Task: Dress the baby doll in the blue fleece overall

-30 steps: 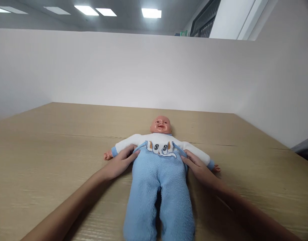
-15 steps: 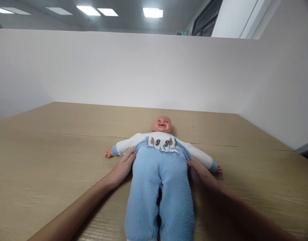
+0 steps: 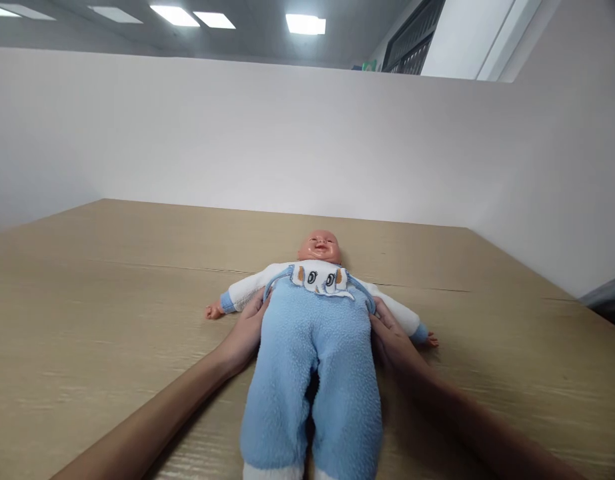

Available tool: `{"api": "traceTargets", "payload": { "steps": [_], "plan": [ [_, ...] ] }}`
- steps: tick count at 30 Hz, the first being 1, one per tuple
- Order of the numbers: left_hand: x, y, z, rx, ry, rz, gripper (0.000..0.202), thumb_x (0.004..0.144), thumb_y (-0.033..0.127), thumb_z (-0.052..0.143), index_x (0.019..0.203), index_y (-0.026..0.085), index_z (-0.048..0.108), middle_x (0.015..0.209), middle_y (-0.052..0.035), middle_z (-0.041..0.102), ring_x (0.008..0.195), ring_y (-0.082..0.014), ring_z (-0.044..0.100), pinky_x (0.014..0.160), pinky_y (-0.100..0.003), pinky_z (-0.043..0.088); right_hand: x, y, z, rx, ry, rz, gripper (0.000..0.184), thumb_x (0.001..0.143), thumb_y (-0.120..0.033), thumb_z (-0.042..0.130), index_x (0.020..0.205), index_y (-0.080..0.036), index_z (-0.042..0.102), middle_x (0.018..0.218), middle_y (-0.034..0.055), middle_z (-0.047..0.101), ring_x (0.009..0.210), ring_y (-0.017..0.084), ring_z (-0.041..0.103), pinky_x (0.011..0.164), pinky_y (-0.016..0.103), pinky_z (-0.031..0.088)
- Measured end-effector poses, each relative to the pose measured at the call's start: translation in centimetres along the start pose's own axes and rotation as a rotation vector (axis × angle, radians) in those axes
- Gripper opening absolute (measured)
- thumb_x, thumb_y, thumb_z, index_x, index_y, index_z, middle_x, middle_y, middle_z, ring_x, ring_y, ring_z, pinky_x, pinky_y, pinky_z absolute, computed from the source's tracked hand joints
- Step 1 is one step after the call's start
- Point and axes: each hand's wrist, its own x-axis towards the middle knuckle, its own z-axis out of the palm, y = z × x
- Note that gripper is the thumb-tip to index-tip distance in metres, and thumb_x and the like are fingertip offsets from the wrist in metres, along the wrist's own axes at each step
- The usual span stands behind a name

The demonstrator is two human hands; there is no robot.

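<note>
A baby doll (image 3: pixel 320 248) lies on its back with its head away from me and its arms spread. It wears a white top with blue cuffs and fuzzy light-blue overalls (image 3: pixel 315 333). An elephant face (image 3: pixel 321 280) decorates the bib. My left hand (image 3: pixel 246 333) is closed on the overalls' edge at the doll's waist, on the left side. Opposite it, my right hand (image 3: pixel 391 337) grips the other side edge, near the strap. Some fingertips of both hands are hidden by the cloth and the doll's body.
Beneath the doll is a wood-grain table (image 3: pixel 137 280) with a thin seam across it. A white partition (image 3: pixel 267 133) rises behind the table and along the right. A dark grey object (image 3: pixel 610 300) shows at the right edge.
The bib has shifted slightly up toward the doll's head, with both hands still at its sides. White cuffs at the leg ends now show more at the bottom.
</note>
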Motion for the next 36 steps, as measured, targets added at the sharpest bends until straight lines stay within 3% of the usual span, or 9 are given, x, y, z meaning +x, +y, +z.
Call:
{"api": "traceTargets", "payload": {
  "steps": [3, 9, 16, 22, 26, 30, 33, 36],
  "plan": [
    [0.1, 0.3, 0.2, -0.033, -0.017, 0.0, 0.049, 0.094, 0.045, 0.075, 0.138, 0.027, 0.066, 0.153, -0.0062, 0.064, 0.142, -0.0308, 0.056, 0.107, -0.033, 0.051, 0.2, 0.3, -0.2, 0.003, -0.024, -0.005, 0.052, 0.089, -0.058, 0.08, 0.132, -0.036, 0.062, 0.135, -0.0005, 0.074, 0.136, 0.027, 0.063, 0.116, 0.039, 0.05],
    [0.5, 0.1, -0.1, -0.008, -0.024, 0.026, 0.049, 0.093, 0.048, 0.076, 0.136, 0.026, 0.067, 0.146, -0.0065, 0.067, 0.137, -0.0313, 0.059, 0.101, -0.032, 0.053, 0.4, 0.1, -0.2, -0.007, -0.046, 0.0, 0.056, 0.087, -0.063, 0.081, 0.131, -0.035, 0.061, 0.129, 0.0002, 0.076, 0.13, 0.026, 0.067, 0.111, 0.039, 0.053],
    [1.4, 0.4, -2.4, 0.241, -0.183, 0.136, 0.041, 0.103, 0.047, 0.062, 0.139, 0.029, 0.068, 0.14, -0.0061, 0.07, 0.13, -0.0276, 0.061, 0.114, -0.036, 0.043, 0.8, 0.0, -0.6, -0.112, -0.093, -0.088, 0.052, 0.09, -0.064, 0.078, 0.128, -0.032, 0.062, 0.134, 0.0026, 0.074, 0.131, 0.026, 0.066, 0.116, 0.041, 0.049],
    [1.7, 0.6, -3.0, 0.332, -0.178, 0.12, 0.042, 0.101, 0.046, 0.064, 0.14, 0.032, 0.069, 0.142, -0.0041, 0.07, 0.132, -0.0302, 0.061, 0.117, -0.04, 0.043, 0.7, -0.7, -0.1, -0.164, -0.087, -0.148, 0.049, 0.09, -0.059, 0.079, 0.128, -0.031, 0.066, 0.137, 0.0045, 0.074, 0.136, 0.029, 0.063, 0.119, 0.044, 0.048],
    [1.4, 1.0, -2.9, 0.382, -0.138, 0.074, 0.05, 0.1, 0.056, 0.062, 0.145, 0.034, 0.066, 0.16, -0.0026, 0.058, 0.155, -0.0336, 0.044, 0.13, -0.043, 0.032, 0.7, -1.0, 0.4, -0.155, -0.094, -0.166, 0.047, 0.087, -0.051, 0.084, 0.126, -0.031, 0.068, 0.137, 0.0037, 0.075, 0.14, 0.03, 0.061, 0.119, 0.043, 0.048],
    [1.0, 1.4, -2.7, 0.423, -0.121, -0.025, 0.064, 0.101, 0.062, 0.058, 0.158, 0.034, 0.053, 0.177, -0.0004, 0.035, 0.167, -0.0315, 0.019, 0.137, -0.047, 0.014, 0.6, -1.2, 0.7, -0.16, -0.097, -0.162, 0.046, 0.088, -0.05, 0.083, 0.126, -0.028, 0.07, 0.139, 0.0048, 0.074, 0.143, 0.03, 0.058, 0.123, 0.044, 0.045],
    [0.7, 1.1, -1.9, 0.308, -0.149, -0.014, 0.069, 0.101, 0.057, 0.06, 0.163, 0.032, 0.045, 0.179, -0.0007, 0.027, 0.167, -0.0298, 0.02, 0.137, -0.044, 0.016, 0.6, -1.0, 0.7, -0.138, -0.108, -0.147, 0.051, 0.088, -0.051, 0.082, 0.131, -0.028, 0.069, 0.14, 0.0053, 0.074, 0.144, 0.03, 0.058, 0.123, 0.045, 0.046],
    [0.5, 0.3, -0.7, 0.132, -0.036, -0.028, 0.078, 0.097, 0.055, 0.066, 0.165, 0.027, 0.041, 0.176, -0.006, 0.034, 0.163, -0.0317, 0.032, 0.134, -0.044, 0.029, 0.7, -0.4, 0.6, -0.096, -0.097, -0.116, 0.058, 0.087, -0.051, 0.084, 0.138, -0.03, 0.066, 0.143, 0.0042, 0.072, 0.146, 0.029, 0.056, 0.124, 0.044, 0.044]
  ]
}}
